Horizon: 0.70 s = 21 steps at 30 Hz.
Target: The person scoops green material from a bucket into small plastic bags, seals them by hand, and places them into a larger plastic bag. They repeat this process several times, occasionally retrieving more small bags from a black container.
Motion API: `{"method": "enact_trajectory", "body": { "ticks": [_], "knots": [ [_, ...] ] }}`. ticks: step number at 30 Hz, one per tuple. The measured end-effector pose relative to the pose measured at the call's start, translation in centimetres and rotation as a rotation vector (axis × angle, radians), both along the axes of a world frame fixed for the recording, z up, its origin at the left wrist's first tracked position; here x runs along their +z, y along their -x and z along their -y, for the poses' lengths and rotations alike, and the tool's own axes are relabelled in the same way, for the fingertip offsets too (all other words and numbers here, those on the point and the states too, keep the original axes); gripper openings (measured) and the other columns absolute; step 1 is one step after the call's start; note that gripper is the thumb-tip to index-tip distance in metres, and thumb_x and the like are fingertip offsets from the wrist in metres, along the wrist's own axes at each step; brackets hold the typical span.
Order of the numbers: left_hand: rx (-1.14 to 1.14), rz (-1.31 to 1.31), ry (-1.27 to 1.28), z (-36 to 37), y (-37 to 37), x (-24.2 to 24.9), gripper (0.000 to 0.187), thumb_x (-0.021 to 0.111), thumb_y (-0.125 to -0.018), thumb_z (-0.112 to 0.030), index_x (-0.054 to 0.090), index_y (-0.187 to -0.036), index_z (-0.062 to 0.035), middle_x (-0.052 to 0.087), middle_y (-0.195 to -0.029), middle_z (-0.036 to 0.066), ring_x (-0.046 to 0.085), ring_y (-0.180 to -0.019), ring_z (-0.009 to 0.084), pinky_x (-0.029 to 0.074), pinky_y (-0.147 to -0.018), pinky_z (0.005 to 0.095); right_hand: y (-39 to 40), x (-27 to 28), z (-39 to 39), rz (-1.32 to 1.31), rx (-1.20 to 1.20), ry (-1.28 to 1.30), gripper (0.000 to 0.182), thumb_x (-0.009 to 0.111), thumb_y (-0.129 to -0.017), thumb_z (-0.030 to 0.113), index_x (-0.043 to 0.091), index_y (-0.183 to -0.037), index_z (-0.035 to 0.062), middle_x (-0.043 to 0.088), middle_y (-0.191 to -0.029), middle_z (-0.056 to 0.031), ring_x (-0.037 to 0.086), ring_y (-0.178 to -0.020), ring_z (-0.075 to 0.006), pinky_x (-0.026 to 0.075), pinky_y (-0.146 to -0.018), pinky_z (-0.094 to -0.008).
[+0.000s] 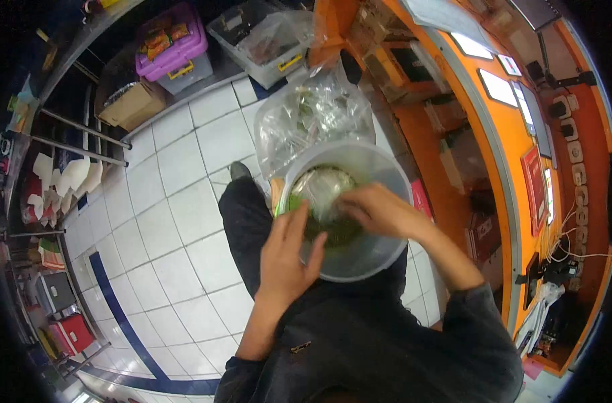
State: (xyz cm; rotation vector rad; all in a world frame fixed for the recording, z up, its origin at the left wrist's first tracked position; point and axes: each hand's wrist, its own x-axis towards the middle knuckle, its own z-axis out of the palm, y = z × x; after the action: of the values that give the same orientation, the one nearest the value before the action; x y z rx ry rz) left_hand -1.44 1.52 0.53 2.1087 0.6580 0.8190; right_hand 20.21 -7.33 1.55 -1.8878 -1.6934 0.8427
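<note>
A translucent white bucket [383,168] stands at my lap, with dark green contents [343,236] low inside it. Within it lies a shiny, clear or silvery piece [324,185], whose kind I cannot make out. My left hand [286,254] reaches over the near left rim, fingers stretched and thumb apart, beside a bright green patch [294,203]. Over the bucket's middle, my right hand [378,209] has its fingers curled in at the shiny piece; its fingertips are blurred. A large clear plastic bag [312,117] with some green bits inside sits against the bucket's far side.
An orange counter [484,144] with shelves runs along the right. Beyond the bag are a clear storage bin [269,57], a box with a purple lid [175,43] and a cardboard box [132,106]. White floor tiles [165,221] extend left towards metal racks [84,151].
</note>
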Motion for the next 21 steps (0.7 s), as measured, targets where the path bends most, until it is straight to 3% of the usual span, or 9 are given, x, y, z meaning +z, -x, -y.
{"method": "enact_trajectory", "body": {
  "ticks": [4,6,8,10,13,14,16,20,21],
  "knots": [
    [-0.302,-0.097,0.057,-0.8,-1.1,0.0,0.03,0.073,-0.088,-0.001,0.068,-0.117,0.0041,0.065,-0.086,0.012,0.063,-0.066,0.0204,0.05,-0.061,0.03,0.1,3.0,2.8,-0.291,-0.039,0.014,0.016,0.063,-0.096,0.008,0.069,-0.11,0.0012,0.073,-0.095,-0.0209,0.072,-0.092,-0.04,0.054,-0.081,-0.0455],
    [-0.425,-0.14,0.297,-0.8,-1.4,0.3,0.026,0.073,-0.089,-0.002,0.068,-0.113,0.0056,0.064,-0.079,0.01,0.061,-0.062,0.0182,0.048,-0.06,0.0289,-0.3,2.3,3.6,-0.323,-0.084,0.03,0.013,0.062,-0.099,0.008,0.067,-0.108,0.0004,0.072,-0.095,-0.0198,0.071,-0.09,-0.0387,0.053,-0.08,-0.0442],
    [-0.463,-0.13,0.384,-0.4,-1.8,-0.2,0.018,0.071,-0.093,-0.003,0.07,-0.109,0.0042,0.063,-0.076,0.006,0.058,-0.062,0.0111,0.043,-0.057,0.0254,-0.6,2.4,4.0,-0.346,-0.089,0.064,0.011,0.062,-0.099,0.008,0.066,-0.105,0.0001,0.072,-0.094,-0.0194,0.07,-0.089,-0.0381,0.052,-0.079,-0.0439],
    [-0.376,-0.173,0.732,0.1,-2.1,-0.1,0.01,0.068,-0.097,-0.004,0.072,-0.103,0.0023,0.064,-0.076,0.0,0.056,-0.066,0.004,0.04,-0.057,0.022,-0.7,1.4,4.3,-0.355,-0.108,0.016,0.011,0.062,-0.098,0.008,0.066,-0.106,0.0007,0.072,-0.093,-0.0189,0.07,-0.089,-0.0374,0.052,-0.078,-0.0446],
    [-0.411,-0.242,0.805,0.1,-2.1,-1.1,0.008,0.066,-0.1,-0.005,0.071,-0.099,0.0011,0.063,-0.073,-0.003,0.054,-0.065,0.0009,0.038,-0.054,0.0202,-1.2,-0.2,5.0,-0.375,-0.113,-0.005,0.012,0.065,-0.097,0.009,0.066,-0.105,0.0001,0.072,-0.092,-0.0183,0.07,-0.089,-0.0383,0.053,-0.078,-0.045],
    [-0.409,-0.25,0.803,0.3,-2.1,-1.1,0.008,0.066,-0.1,-0.005,0.071,-0.099,0.0011,0.063,-0.073,-0.003,0.054,-0.065,0.0009,0.038,-0.054,0.0202,-0.7,-0.3,5.1,-0.383,-0.114,-0.007,0.012,0.065,-0.097,0.009,0.066,-0.105,0.0001,0.072,-0.092,-0.0183,0.07,-0.089,-0.0383,0.053,-0.078,-0.045],
    [-0.315,-0.332,0.701,0.8,-2.5,-0.3,0.01,0.067,-0.099,-0.006,0.069,-0.094,0.0021,0.063,-0.068,-0.002,0.054,-0.06,0.0023,0.039,-0.052,0.0219,1.0,-0.4,5.2,0.197,-0.351,-0.32,0.019,0.07,-0.093,0.012,0.066,-0.106,-0.0008,0.072,-0.09,-0.0179,0.07,-0.089,-0.0402,0.056,-0.08,-0.0428],
    [-0.249,-0.291,0.484,1.3,-2.6,-1.0,0.01,0.066,-0.097,-0.005,0.067,-0.09,0.0024,0.063,-0.065,0.0,0.054,-0.057,0.0034,0.041,-0.05,0.0233,3.5,0.3,6.2,0.122,-0.58,-0.317,0.026,0.076,-0.091,0.014,0.067,-0.109,-0.0022,0.074,-0.092,-0.0174,0.074,-0.09,-0.0354,0.059,-0.08,-0.0369],
    [-0.291,-0.303,0.5,1.4,-2.7,-0.7,0.009,0.066,-0.095,-0.004,0.066,-0.088,0.0026,0.063,-0.065,0.001,0.055,-0.058,0.0037,0.042,-0.051,0.0242,3.8,0.2,6.4,-0.192,-0.561,-0.21,0.027,0.078,-0.09,0.015,0.069,-0.109,-0.0025,0.075,-0.093,-0.017,0.075,-0.089,-0.0296,0.06,-0.079,-0.0346]
  ]
}}
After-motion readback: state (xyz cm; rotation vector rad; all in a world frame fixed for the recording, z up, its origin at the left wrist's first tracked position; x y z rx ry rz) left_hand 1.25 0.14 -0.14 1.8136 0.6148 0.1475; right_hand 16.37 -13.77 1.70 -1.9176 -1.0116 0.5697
